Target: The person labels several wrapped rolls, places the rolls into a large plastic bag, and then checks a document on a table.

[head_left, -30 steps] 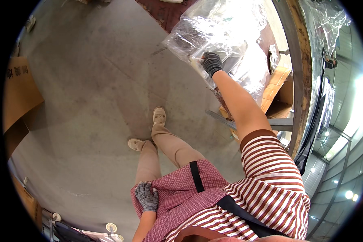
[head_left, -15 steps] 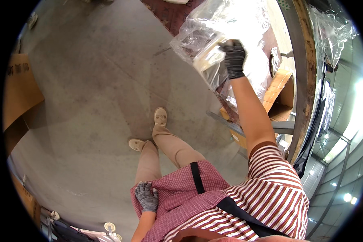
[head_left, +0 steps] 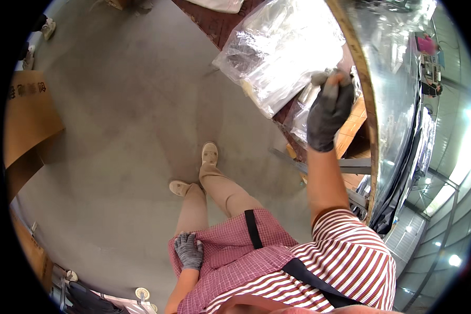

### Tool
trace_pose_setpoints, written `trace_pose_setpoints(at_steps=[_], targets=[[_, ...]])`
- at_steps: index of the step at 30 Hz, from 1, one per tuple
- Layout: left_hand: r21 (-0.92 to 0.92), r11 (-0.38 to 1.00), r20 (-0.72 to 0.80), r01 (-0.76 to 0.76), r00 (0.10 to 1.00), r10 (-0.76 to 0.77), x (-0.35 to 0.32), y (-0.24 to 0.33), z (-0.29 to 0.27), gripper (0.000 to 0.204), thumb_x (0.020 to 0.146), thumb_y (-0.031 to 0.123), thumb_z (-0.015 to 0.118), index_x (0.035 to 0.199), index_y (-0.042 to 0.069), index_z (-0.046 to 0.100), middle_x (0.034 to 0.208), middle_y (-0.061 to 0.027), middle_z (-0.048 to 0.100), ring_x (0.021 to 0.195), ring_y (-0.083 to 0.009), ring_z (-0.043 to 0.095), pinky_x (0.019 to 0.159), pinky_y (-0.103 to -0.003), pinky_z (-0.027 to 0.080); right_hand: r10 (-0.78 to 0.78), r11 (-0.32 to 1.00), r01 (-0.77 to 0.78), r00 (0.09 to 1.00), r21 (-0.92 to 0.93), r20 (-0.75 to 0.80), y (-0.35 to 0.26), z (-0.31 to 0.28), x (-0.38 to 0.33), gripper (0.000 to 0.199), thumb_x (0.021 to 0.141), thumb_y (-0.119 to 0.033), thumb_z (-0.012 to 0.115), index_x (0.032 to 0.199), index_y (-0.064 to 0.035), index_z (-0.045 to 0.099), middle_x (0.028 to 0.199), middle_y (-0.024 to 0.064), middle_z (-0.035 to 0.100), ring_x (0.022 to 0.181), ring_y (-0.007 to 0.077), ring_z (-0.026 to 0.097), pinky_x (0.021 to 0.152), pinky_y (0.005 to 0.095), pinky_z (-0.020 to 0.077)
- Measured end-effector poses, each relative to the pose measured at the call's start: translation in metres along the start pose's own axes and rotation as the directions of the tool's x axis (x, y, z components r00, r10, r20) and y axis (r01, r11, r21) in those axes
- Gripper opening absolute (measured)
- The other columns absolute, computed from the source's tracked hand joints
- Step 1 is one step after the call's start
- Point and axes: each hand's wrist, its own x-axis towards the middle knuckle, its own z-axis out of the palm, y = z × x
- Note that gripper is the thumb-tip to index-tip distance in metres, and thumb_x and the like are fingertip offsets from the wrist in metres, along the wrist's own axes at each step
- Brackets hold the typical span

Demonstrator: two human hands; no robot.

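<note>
Clear plastic bags lie on the reddish board, probably light, limp, slippery: pinch a corner. Right hand curls by the board, left hand on the apron; can't tell either grip.

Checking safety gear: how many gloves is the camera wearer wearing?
2: one grey knitted glove on the left hand, against the red checked apron; one dark grey glove on the right hand, near the clear plastic packaging.

industrial workshop, concrete floor, cardboard boxes
</note>
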Motion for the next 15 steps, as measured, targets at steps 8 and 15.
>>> trace_pose_setpoints(at_steps=[8, 15], targets=[[-0.199, 0.973, -0.002, 0.121, 0.992, -0.123, -0.003, 0.006, -0.003, 0.041, 0.079, 0.023, 0.062, 0.117, 0.007, 0.057, 0.123, -0.0169, 0.052, 0.120, -0.0330, 0.044, 0.103, -0.042, 0.033, 0.081, 0.991, -0.093, 0.988, 0.091, 0.133, -0.104, -0.045, -0.105, 0.002, 0.086, -0.002, 0.048, 0.087, -0.0022, 0.050, 0.082, 0.0091, 0.053, 0.067, 0.0207, 0.051, 0.066, 0.0309, 0.0439], [-0.300, 0.881, -0.302, -0.366, 0.913, 0.276, 0.007, 0.133, -0.151, 0.062, 0.082, 0.023, 0.062, 0.135, 0.004, 0.036, 0.135, -0.0203, 0.041, 0.127, -0.0348, 0.036, 0.106, -0.041, 0.030, -0.152, 0.960, 0.103, 0.972, 0.260, 0.176, -0.270, -0.146, -0.119, 0.010, 0.087, 0.004, 0.046, 0.092, -0.0024, 0.051, 0.080, 0.0075, 0.054, 0.071, 0.0170, 0.053, 0.069, 0.0289, 0.0454]])
